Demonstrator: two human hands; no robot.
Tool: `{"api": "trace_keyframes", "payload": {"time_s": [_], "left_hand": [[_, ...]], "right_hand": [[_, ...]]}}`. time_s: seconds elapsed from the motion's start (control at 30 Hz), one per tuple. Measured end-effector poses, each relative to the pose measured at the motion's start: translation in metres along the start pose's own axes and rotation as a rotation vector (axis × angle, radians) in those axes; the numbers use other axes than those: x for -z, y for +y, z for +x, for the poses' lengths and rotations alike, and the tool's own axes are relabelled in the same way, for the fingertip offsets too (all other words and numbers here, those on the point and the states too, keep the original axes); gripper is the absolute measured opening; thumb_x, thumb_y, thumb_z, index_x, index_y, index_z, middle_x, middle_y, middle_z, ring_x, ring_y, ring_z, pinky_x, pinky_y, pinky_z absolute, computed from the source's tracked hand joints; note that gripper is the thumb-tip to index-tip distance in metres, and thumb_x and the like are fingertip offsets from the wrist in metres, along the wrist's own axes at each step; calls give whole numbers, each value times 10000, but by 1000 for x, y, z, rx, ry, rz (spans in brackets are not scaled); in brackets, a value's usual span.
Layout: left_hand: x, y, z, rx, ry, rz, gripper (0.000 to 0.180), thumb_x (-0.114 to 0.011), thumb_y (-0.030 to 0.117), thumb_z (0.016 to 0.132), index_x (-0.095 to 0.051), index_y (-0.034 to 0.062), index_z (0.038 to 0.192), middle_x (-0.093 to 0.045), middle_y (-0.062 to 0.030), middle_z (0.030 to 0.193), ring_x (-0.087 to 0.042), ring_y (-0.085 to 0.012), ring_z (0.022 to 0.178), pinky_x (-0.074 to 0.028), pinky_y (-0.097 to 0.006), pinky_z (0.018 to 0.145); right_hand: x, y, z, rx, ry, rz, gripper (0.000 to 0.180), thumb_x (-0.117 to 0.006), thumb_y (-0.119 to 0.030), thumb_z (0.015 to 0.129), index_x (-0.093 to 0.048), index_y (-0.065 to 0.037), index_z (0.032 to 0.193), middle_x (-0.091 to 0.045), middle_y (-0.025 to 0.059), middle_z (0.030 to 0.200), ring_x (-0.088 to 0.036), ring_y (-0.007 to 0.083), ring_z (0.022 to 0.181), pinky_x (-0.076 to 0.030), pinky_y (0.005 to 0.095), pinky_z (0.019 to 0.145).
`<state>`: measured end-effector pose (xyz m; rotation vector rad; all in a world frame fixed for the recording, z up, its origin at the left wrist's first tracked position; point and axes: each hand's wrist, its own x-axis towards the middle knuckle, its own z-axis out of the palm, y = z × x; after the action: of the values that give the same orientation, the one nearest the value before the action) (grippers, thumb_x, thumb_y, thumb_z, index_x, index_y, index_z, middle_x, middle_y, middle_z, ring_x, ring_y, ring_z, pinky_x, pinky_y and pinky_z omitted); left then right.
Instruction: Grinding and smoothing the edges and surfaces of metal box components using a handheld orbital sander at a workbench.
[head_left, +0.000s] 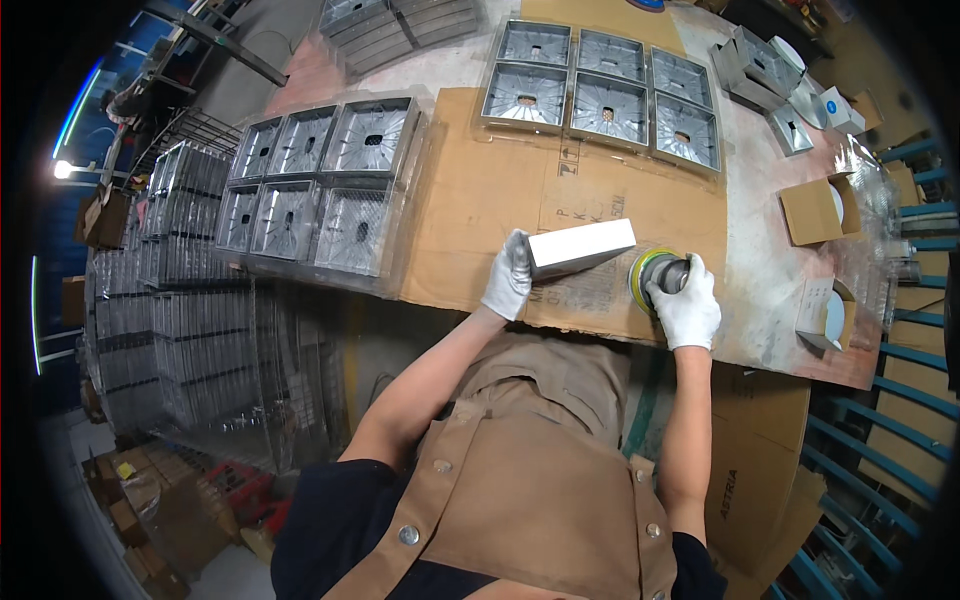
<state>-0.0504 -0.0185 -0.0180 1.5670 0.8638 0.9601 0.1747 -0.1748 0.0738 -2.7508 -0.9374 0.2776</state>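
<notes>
My left hand (509, 277), in a white glove, grips a square metal housing (583, 244) by its left end. The housing is tilted, one bright flat side up, over the cardboard sheet (470, 215). To its right, my gloved right hand (688, 308) is closed round the dark body of a round hand sander (655, 272) with a yellow-green rim. The sander is close to the housing's right end; a small gap shows between them. Whether its disc touches the cardboard is hard to tell.
Clear plastic trays of square metal housings stand at the left (318, 180) and far middle (608, 100); another tray (400, 35) lies far left. At right are open cardboard boxes (812, 212) with white discs and loose metal housings (755, 70). Stacked trays (190, 300) stand left of the table.
</notes>
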Motion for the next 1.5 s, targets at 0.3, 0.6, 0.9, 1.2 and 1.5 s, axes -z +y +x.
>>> {"api": "trace_keyframes", "payload": {"time_s": [0.3,0.6,0.9,1.2,1.5], "left_hand": [[-17,56,9,-781,-316,199,311,-772,401,727,-603,140,737,-584,-25,718,-586,-256,633,-452,-410,590],[0,3,9,-886,-721,694,264,-749,356,714,-638,198,894,-650,-5,923,-643,-244,902,-480,-407,709],[-15,-1,28,-164,-355,774,421,-679,264,901,-640,114,1292,-660,-137,1107,-620,-360,1059,-506,-448,934],[-34,-4,38,-69,-429,808,345,-623,253,959,-665,249,1301,-654,-93,1068,-632,-332,1016,-524,-436,884],[-30,-11,41,-64,-455,787,344,-632,269,961,-669,249,1303,-648,-97,1078,-635,-333,1021,-525,-436,882]], "right_hand": [[-8,4,-2,-30,30,2,784,-840,-406,737,-497,-177,1404,-609,147,1223,-677,388,1035,-559,472,878],[-4,6,1,-38,6,13,791,-794,-423,759,-492,-161,1442,-604,163,1285,-660,396,1102,-537,461,944],[15,26,-23,32,107,70,750,-825,-321,766,-498,-168,1423,-586,157,1301,-629,371,1164,-521,444,980],[23,-23,-79,542,-305,-30,672,-709,-179,809,-463,-180,1434,-526,264,1185,-680,426,883,-578,501,744],[33,-3,-3,406,-121,-105,569,-763,-262,842,-518,-235,1354,-562,225,1179,-657,444,964,-562,477,814]]}}
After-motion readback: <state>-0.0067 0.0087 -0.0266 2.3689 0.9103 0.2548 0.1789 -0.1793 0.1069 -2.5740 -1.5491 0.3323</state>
